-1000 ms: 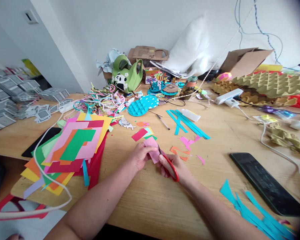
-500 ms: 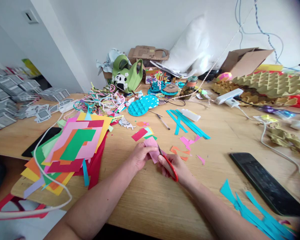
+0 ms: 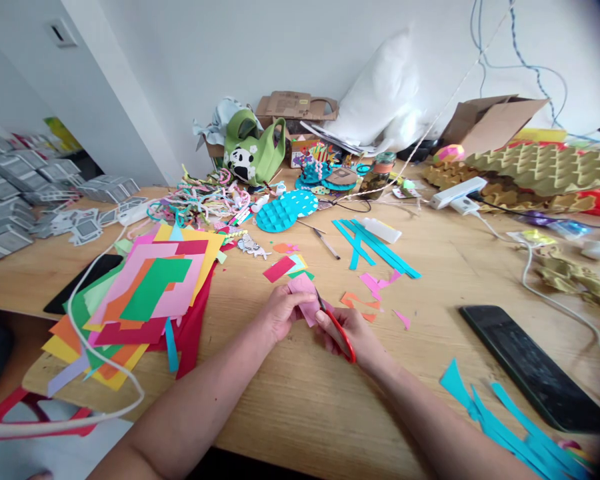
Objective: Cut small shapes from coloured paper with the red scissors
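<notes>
Near the middle of the table, my left hand (image 3: 281, 312) pinches a small piece of pink paper (image 3: 304, 293) between thumb and fingers. My right hand (image 3: 344, 333) is closed around red-handled scissors (image 3: 341, 333), whose dark blades point up and left against the pink paper's right edge. Just beyond my hands lie a red paper rectangle (image 3: 279, 269) and small green and yellow pieces. To the right of them are orange scraps (image 3: 360, 303) and pink scraps (image 3: 375, 284) on the wood.
A stack of coloured paper (image 3: 155, 290) lies left, crossed by a white cable. Blue strips (image 3: 380, 250) and a pen (image 3: 327, 245) lie beyond my hands. A black phone (image 3: 530, 363) rests right, near more blue strips (image 3: 510, 427). Egg trays (image 3: 545, 167) stand at the back right.
</notes>
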`<state>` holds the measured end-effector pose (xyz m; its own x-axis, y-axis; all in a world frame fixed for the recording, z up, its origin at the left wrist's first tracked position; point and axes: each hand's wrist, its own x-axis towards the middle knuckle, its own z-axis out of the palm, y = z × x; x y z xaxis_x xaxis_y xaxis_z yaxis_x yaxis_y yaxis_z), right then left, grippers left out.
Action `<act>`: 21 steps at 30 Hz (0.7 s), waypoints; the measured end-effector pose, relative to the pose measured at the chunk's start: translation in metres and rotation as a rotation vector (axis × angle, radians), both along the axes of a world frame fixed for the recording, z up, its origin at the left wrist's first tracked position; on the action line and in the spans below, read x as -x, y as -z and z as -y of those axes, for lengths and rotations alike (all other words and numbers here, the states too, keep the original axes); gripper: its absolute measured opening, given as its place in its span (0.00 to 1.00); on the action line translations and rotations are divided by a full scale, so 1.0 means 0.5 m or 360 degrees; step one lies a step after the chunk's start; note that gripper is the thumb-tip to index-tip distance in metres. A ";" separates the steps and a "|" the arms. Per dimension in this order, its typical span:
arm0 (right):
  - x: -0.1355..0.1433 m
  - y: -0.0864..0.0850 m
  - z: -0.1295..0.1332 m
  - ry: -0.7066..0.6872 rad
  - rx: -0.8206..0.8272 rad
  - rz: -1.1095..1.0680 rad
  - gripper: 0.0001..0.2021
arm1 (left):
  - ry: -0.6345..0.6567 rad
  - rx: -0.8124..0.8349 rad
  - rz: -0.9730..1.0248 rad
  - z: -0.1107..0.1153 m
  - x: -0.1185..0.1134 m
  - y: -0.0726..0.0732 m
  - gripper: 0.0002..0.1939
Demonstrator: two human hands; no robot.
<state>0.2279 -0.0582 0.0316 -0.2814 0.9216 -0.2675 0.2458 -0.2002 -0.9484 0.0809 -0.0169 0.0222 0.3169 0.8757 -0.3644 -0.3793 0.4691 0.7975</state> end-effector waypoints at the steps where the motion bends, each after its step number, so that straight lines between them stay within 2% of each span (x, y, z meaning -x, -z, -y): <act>1: 0.000 0.000 0.000 0.0007 -0.0003 0.0003 0.25 | 0.0003 0.0001 0.0001 0.000 0.000 0.001 0.12; 10: -0.001 0.003 0.000 0.0006 -0.0019 0.0041 0.29 | 0.0028 -0.0012 -0.0009 0.001 -0.001 0.000 0.12; 21: -0.002 0.002 -0.001 -0.0021 -0.0037 0.0057 0.29 | 0.0027 -0.0017 0.0005 0.001 -0.001 -0.001 0.12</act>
<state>0.2289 -0.0577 0.0304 -0.2841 0.9239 -0.2564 0.2824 -0.1750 -0.9432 0.0812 -0.0173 0.0225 0.3331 0.8739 -0.3539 -0.3739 0.4671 0.8013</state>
